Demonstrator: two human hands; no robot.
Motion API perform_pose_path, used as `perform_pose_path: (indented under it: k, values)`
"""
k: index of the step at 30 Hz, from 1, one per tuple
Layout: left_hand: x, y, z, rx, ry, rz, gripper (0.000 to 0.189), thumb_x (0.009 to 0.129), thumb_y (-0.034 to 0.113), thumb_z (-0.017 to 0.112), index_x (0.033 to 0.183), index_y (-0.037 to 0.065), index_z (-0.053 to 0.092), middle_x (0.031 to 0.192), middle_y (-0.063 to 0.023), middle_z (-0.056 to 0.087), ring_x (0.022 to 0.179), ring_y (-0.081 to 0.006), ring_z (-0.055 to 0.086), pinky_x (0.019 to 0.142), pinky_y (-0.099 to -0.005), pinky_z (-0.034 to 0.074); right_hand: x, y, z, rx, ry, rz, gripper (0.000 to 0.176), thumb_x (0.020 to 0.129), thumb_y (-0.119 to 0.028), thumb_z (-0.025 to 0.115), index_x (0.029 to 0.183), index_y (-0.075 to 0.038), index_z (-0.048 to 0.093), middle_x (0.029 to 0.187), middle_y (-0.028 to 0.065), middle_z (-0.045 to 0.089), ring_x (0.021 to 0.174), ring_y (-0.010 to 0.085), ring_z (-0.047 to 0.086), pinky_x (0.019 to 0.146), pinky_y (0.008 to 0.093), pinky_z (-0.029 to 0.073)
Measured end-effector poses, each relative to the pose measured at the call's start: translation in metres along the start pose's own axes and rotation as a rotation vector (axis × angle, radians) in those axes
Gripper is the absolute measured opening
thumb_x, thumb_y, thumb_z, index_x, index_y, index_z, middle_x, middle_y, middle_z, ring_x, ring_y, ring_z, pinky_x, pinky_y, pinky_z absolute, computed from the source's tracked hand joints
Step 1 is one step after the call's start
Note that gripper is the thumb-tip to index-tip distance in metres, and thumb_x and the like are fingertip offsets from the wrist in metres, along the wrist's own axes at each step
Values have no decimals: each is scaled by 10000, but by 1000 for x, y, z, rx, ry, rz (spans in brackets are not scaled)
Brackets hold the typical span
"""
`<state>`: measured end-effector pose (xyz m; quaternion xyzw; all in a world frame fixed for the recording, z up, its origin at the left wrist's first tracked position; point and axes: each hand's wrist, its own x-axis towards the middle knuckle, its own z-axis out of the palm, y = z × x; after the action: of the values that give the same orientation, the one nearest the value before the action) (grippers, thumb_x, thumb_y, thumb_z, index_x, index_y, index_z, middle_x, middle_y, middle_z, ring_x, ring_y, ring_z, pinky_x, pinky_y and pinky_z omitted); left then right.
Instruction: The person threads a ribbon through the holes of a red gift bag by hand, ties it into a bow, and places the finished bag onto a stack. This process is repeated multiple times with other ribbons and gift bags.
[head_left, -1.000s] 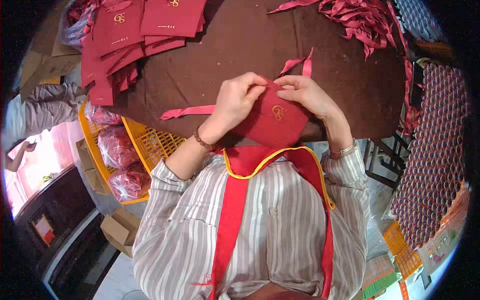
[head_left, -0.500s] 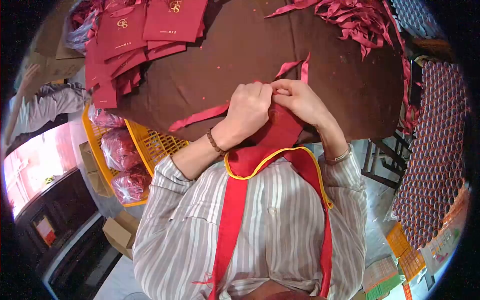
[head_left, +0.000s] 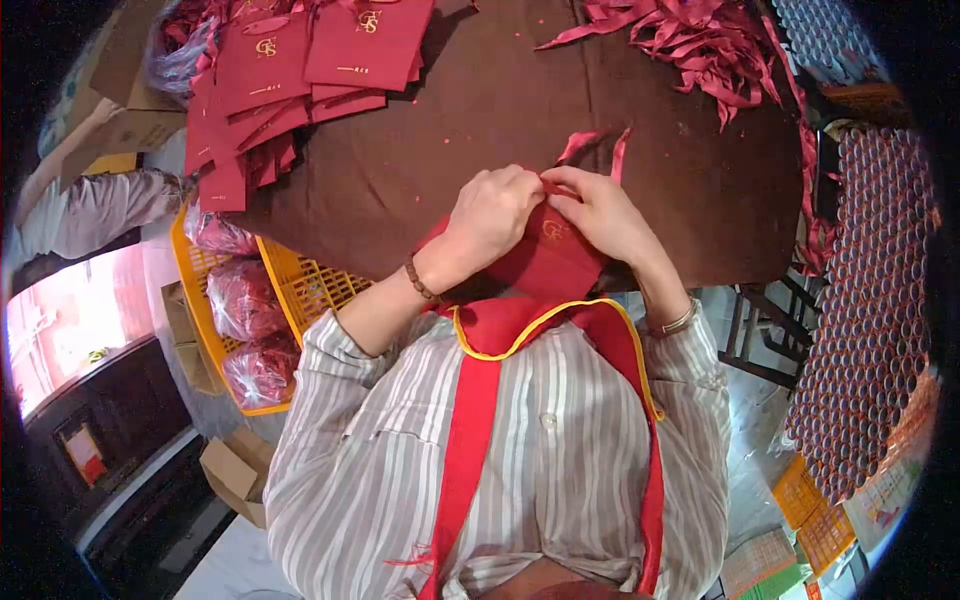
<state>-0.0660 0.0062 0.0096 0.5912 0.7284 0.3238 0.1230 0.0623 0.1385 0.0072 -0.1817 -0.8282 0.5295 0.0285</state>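
Between my hands is a dark red paper gift bag (head_left: 545,262) with a gold logo, lying over the near edge of the brown-covered table. My left hand (head_left: 492,212), with a beaded bracelet at its wrist, is closed in a pinch at the bag's top edge. Opposite it, my right hand (head_left: 598,212) pinches the same edge with thumb and forefinger. Two ends of a red ribbon (head_left: 620,155) stick up beyond my right fingers. What exactly lies between the fingertips is partly hidden.
Stacked red gift bags (head_left: 265,75) lie at the table's far left. A heap of red ribbons (head_left: 700,50) is at the far right. Left of the table, a yellow crate (head_left: 305,290) stands beside plastic-wrapped red bundles (head_left: 242,300). Another person's arm (head_left: 60,150) reaches by a carton (head_left: 135,130).
My right fingers have spread slightly, and more of the bag's gold logo shows. The ribbon length left of my left hand is out of sight. The view has shifted slightly.
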Motion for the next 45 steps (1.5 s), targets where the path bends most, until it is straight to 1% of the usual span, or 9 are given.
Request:
perform_pose_path:
  k: [7, 9, 14, 20, 30, 36, 40, 44, 45]
  values:
    - [21, -13, -26, -28, 24, 10, 136, 808, 170, 591, 840, 45, 634, 921, -90, 571, 906, -258, 524, 822, -367, 392, -11, -24, 9, -251, 175, -68, 202, 804, -108, 609, 967, -36, 513, 809, 179, 629, 762, 356, 618, 635, 412, 481]
    - [29, -20, -33, -280, -273, -63, 144, 808, 182, 585, 834, 52, 643, 905, -87, 574, 910, -244, 523, 829, -353, 392, -10, -21, 10, -255, 157, -84, 194, 802, -103, 609, 959, -34, 517, 796, 175, 627, 745, 353, 617, 625, 410, 480]
    - [47, -30, -41, -275, -483, -11, 171, 807, 182, 566, 842, 41, 657, 880, -101, 590, 877, -237, 539, 790, -321, 412, -10, -30, 10, -253, 113, -160, 170, 794, -99, 613, 932, -32, 540, 792, 155, 625, 739, 338, 611, 630, 397, 477]
    - [68, -39, -40, -204, -1108, -96, 276, 780, 227, 592, 854, -38, 616, 715, -107, 574, 686, -180, 541, 652, -313, 409, -15, -29, 13, -310, 90, -303, 194, 783, -119, 612, 960, -66, 551, 811, 143, 603, 818, 331, 583, 682, 417, 465]
    - [58, -41, -35, -312, -1037, -105, 238, 772, 186, 589, 839, -42, 604, 788, -85, 569, 755, -172, 530, 690, -310, 407, -12, -31, 10, -116, 22, -123, 182, 801, -96, 620, 957, -6, 594, 839, 152, 652, 756, 271, 646, 670, 319, 492]
    - [51, -28, -30, -397, -805, -272, 223, 784, 165, 579, 854, -44, 611, 845, -91, 606, 809, -168, 552, 751, -288, 425, -14, -31, 7, 20, -44, -115, 221, 802, -99, 626, 997, 4, 613, 789, 127, 656, 704, 160, 626, 649, 281, 479]
    - [56, -37, -32, -620, -447, -343, 176, 837, 136, 572, 879, -29, 618, 871, -78, 623, 864, -138, 550, 814, -279, 415, -11, -32, 6, -30, -50, -83, 238, 805, -100, 623, 1019, 2, 616, 781, 111, 652, 691, 118, 595, 655, 264, 472]
    - [63, -53, -37, -808, -292, -450, 157, 834, 131, 572, 869, -11, 630, 893, -69, 596, 872, -159, 547, 820, -277, 408, -11, -28, 7, -78, 7, -160, 232, 807, -107, 621, 1010, 5, 611, 795, 126, 654, 673, 199, 624, 653, 287, 483]
    - [62, -54, -36, -562, -208, -377, 156, 836, 132, 568, 866, -7, 631, 893, -75, 591, 875, -170, 547, 816, -280, 410, -9, -24, 8, -80, 9, -154, 232, 807, -107, 621, 1010, 5, 611, 795, 126, 654, 673, 199, 624, 653, 287, 483]
